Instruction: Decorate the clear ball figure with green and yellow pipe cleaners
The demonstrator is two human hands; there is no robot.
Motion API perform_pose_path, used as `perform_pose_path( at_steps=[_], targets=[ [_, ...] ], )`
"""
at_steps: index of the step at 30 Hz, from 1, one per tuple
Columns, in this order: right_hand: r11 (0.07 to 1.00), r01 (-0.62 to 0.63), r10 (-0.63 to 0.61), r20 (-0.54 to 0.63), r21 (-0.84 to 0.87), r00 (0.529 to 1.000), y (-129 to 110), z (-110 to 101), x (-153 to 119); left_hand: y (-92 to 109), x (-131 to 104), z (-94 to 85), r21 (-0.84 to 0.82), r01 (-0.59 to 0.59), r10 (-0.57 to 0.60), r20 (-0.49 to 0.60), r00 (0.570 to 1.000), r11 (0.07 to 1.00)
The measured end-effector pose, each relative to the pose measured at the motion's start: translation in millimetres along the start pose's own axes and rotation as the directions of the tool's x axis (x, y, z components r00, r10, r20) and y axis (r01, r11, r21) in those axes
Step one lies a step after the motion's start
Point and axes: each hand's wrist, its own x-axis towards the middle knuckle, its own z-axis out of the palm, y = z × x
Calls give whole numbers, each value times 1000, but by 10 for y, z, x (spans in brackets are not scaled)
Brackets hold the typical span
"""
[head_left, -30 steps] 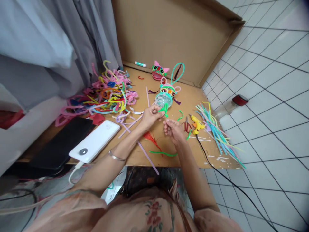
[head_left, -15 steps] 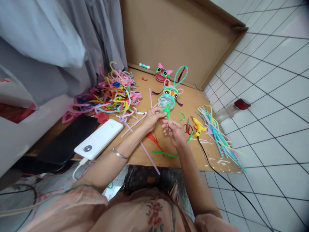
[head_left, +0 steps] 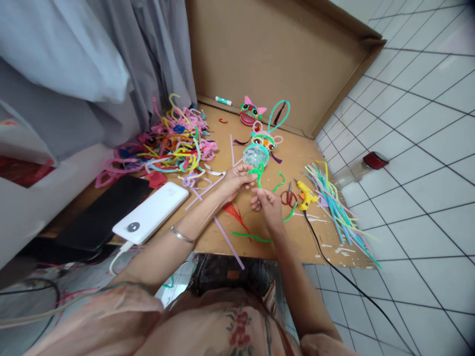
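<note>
Over the middle of the table, my left hand (head_left: pixel 239 178) pinches a bright green pipe cleaner (head_left: pixel 260 170) bent into a loop. My right hand (head_left: pixel 269 203) is closed on the lower end of the same pipe cleaner, thumb against fingers. Just beyond my fingers is a clear round plastic piece with a turquoise rim (head_left: pixel 256 155). Behind it lies a decorated animal-face piece (head_left: pixel 264 142) with pink ears and purple tassels. Further back sits another face piece (head_left: pixel 251 112), with pink pointed ears and a red mouth. Loose green pipe cleaner bits (head_left: pixel 252 237) lie around my right hand.
Red-handled scissors (head_left: pixel 288 197) and a yellow glue gun (head_left: pixel 306 196) with a black cord lie to the right, beside a bundle of pipe cleaners (head_left: pixel 336 207). A tangled colourful heap (head_left: pixel 181 138), a white power bank (head_left: pixel 152 212) and a black phone (head_left: pixel 106 212) occupy the left.
My right hand has drawn slightly down and away from my left, and more of the green pipe cleaner shows between them. My left hand stays in about the same place.
</note>
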Motion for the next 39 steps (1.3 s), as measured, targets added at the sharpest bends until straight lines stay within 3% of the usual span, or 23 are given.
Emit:
perform_pose_path(
  at_steps=[4, 7, 9, 12, 14, 20, 23, 26, 30, 36, 39],
  targets=[
    [1000, -30, 31, -91, 6, 995, 108, -72, 66, -29, -17, 24, 119, -227, 226, 24, 974, 967],
    [994, -22, 35, -126, 107, 991, 149, -110, 139, -23, -92, 68, 311, -477, 483, 61, 873, 822],
    [981, -6, 22, -78, 194, 997, 128, -98, 174, -19, -144, 80, 427, -579, 593, 116, 797, 694],
    [942, 5, -5, -2, 337, 1000, 47, -9, 188, -20, -179, 62, 502, -651, 687, 146, 712, 569],
    [912, 16, -18, 0, 410, 1000, -7, 75, 190, -21, -173, 40, 540, -647, 710, 122, 693, 538],
    [938, 107, -71, -120, 330, 990, -75, 228, 376, -18, -121, 17, 613, -567, 663, 92, 743, 551],
    [948, 124, -94, -114, 292, 989, -95, 241, 534, -13, -67, -1, 512, -530, 649, -73, 757, 676],
    [954, 149, -137, -67, 258, 988, -83, 250, 650, 0, 12, -54, 360, -445, 539, -227, 811, 820],
    [962, 184, -186, -11, 199, 983, 8, 263, 703, 0, 94, -124, 335, -392, 476, -220, 852, 857],
    [965, 205, -209, 9, 164, 978, 130, 255, 670, -75, 105, -115, 352, -416, 506, -221, 834, 838],
    [963, 203, -210, 21, 176, 977, 162, 229, 666, -97, 97, -104, 343, -406, 489, -204, 848, 847]
  ],
)
